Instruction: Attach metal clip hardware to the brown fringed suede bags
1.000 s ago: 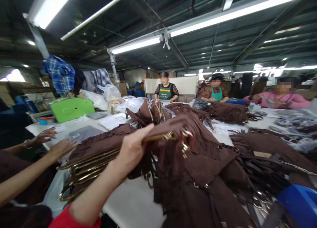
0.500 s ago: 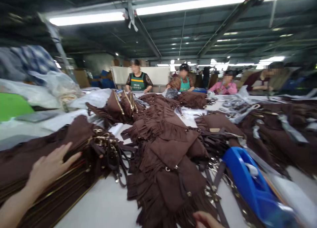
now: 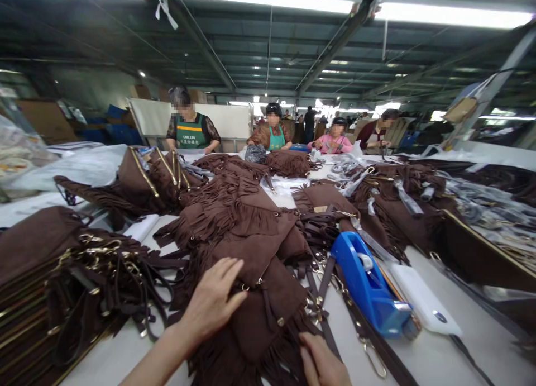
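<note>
Two bare hands (image 3: 213, 296) (image 3: 326, 365), one blue plastic tape dispenser (image 3: 366, 296), one oblong white device (image 3: 424, 298) and two green cloth aprons (image 3: 193, 133) (image 3: 276, 139) show. Fringed brown fabric bags (image 3: 259, 324) lie too heaped to count.

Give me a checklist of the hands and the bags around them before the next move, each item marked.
1. Left hand open, fingers extended over the brown fringed bags: ok.
2. Right hand gripping the fringe: cannot tell; its fingers are beside it, partly hidden.
3. Blue tape dispenser apart from both hands: ok.
4. Dark straps well away from the right hand: not ok; one runs close by.
5. Gold-trimmed bag stack apart from the left hand: ok.
</note>
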Action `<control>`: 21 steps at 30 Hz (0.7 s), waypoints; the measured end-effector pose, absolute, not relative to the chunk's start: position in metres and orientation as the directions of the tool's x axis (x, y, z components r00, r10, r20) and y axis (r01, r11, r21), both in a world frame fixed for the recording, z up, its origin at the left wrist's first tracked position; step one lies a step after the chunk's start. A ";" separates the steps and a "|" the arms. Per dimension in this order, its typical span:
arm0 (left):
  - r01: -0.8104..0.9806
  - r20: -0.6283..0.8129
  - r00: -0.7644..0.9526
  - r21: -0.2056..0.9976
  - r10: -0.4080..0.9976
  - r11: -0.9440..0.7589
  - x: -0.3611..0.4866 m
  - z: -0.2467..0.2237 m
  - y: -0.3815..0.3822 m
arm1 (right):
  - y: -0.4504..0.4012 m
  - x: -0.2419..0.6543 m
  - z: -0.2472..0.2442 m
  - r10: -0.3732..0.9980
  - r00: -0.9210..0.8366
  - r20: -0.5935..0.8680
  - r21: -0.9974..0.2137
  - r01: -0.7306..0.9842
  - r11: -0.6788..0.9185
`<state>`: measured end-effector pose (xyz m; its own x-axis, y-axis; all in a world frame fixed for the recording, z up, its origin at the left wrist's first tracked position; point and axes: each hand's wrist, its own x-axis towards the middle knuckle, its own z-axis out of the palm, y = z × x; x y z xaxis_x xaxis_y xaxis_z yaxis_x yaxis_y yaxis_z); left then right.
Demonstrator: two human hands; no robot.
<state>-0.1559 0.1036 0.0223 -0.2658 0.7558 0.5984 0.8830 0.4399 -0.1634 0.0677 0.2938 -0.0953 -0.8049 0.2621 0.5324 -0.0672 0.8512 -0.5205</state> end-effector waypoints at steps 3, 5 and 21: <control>0.887 0.574 -0.222 -0.216 0.788 0.407 -0.148 0.008 0.154 | 0.293 0.066 -0.098 0.210 -0.786 0.582 -0.432 -0.081 0.898; 0.894 0.595 -0.153 -0.257 0.789 0.367 -0.156 0.007 0.165 | 0.292 0.064 -0.098 0.204 -0.779 0.593 -0.422 -0.084 0.903; 0.915 0.673 0.086 -0.344 0.735 0.208 -0.103 0.030 0.076 | 0.251 0.054 -0.069 0.504 -0.506 0.701 -0.595 -0.025 0.803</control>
